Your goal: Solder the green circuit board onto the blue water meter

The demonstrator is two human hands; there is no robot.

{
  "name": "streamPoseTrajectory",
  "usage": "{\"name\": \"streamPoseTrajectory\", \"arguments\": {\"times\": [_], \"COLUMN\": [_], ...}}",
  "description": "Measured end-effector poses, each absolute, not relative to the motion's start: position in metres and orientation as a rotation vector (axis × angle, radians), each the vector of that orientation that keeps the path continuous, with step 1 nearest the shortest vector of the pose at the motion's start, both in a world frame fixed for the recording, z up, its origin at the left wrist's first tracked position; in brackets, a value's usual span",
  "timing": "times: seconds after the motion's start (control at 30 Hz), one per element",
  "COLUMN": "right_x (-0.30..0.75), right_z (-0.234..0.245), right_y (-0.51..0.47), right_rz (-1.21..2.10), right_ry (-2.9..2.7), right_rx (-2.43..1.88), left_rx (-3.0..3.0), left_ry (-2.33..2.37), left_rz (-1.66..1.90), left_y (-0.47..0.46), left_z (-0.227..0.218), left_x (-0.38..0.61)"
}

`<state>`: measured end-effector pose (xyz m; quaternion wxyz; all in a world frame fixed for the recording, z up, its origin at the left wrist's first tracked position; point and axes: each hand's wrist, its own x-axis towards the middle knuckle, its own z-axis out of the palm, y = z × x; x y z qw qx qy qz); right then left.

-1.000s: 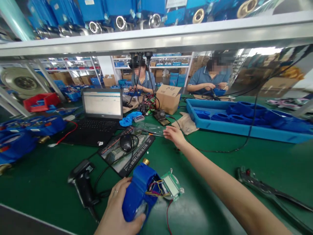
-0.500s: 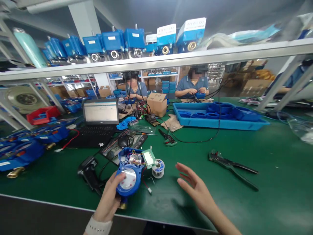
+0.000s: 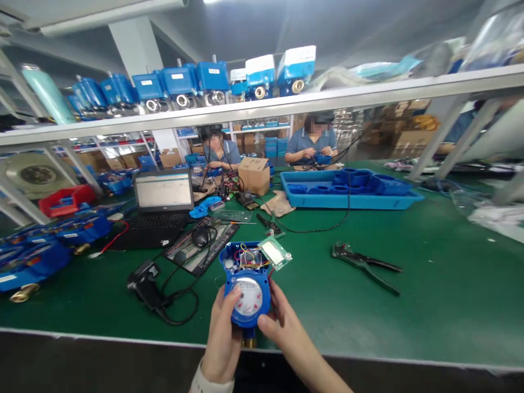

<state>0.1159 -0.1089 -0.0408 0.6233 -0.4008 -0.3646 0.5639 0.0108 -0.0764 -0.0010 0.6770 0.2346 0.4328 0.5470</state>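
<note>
I hold a blue water meter (image 3: pixel 246 278) over the near edge of the green table (image 3: pixel 429 295). Its round white dial faces me, and its open top shows coloured wires and a small green circuit board (image 3: pixel 274 252) tilted out to the right. My left hand (image 3: pixel 223 333) grips the meter from the lower left, thumb on the dial rim. From the lower right, my right hand (image 3: pixel 282 325) closes its fingers against the meter's side.
A black barcode scanner (image 3: pixel 145 284) with its cable lies left of the meter, black pliers (image 3: pixel 362 265) to the right. Behind are a laptop (image 3: pixel 161 204), mouse (image 3: pixel 200 236), cardboard box (image 3: pixel 254 176) and blue tray (image 3: pixel 347 192). Two people work across the table.
My right arm drew back from the far table and its hand closed on the meter. The meter turned dial-up and shifted to the centre. The view tilted upward.
</note>
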Motion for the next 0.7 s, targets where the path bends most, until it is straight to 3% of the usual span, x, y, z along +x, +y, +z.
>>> {"name": "streamPoseTrajectory", "arguments": {"times": [0.2,0.33,0.53,0.7], "right_x": [0.154,0.215,0.322,0.441], "right_z": [-0.036,-0.043,-0.054,-0.051], "right_y": [-0.133,-0.166,-0.225,-0.246], "right_rz": [0.809,0.607,0.158,0.029], "right_ry": [-0.377,-0.108,0.131,0.201], "right_rx": [-1.058,-1.018,-1.14,-1.228], "left_rx": [0.604,0.999,2.177,2.512], "left_ry": [0.908,0.802,0.622,0.754], "left_rz": [0.974,0.728,0.931,1.009], "left_y": [-0.112,-0.128,-0.148,-0.141], "left_z": [-0.017,-0.046,-0.09,-0.118], "left_x": [0.097,0.15,0.183,0.174]}}
